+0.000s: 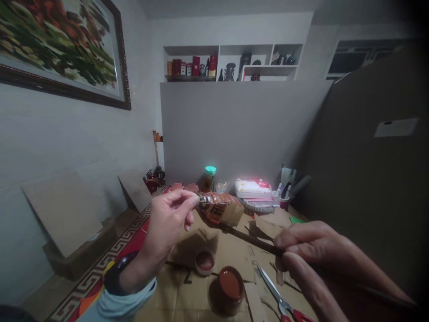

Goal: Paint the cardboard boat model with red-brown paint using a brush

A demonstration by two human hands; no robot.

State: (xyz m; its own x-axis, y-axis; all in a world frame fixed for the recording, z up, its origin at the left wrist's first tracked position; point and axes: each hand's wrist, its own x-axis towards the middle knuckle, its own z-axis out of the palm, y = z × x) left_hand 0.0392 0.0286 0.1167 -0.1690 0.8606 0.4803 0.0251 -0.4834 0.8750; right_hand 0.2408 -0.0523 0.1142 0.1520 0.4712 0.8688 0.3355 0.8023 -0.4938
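Centrally, in the head view, a reddish-brown, partly painted piece of tan cardboard (231, 213) with dark printed marks is held up above the work surface. The bare left hand (170, 217) comes in from the lower left, its thumb and index finger pinched closed on the left end of the piece. A small black-and-white patch shows just beyond the fingertips, and nearly all of the piece extends to the right of the grip, clear of the palm. The other fingers are loosely curled.

The bare right hand (311, 255), at the lower right, has thumb and fingers closed around a long, slender dark stick (250, 239). The stick slants up and left from that grip, its far end meeting the lower edge of the piece; whether it presses there is hard to tell. The right hand itself is well apart from the piece.

Below are a round brown jar filled with reddish-brown liquid (230, 285) and, to its upper left, a smaller round cup with reddish-brown contents (204, 262). Red-handled metal scissors (275, 290) lie open to the right of the jar, on flat tan cardboard sheeting (192, 302). Behind the piece sits a white-and-pink plastic packet (254, 188).
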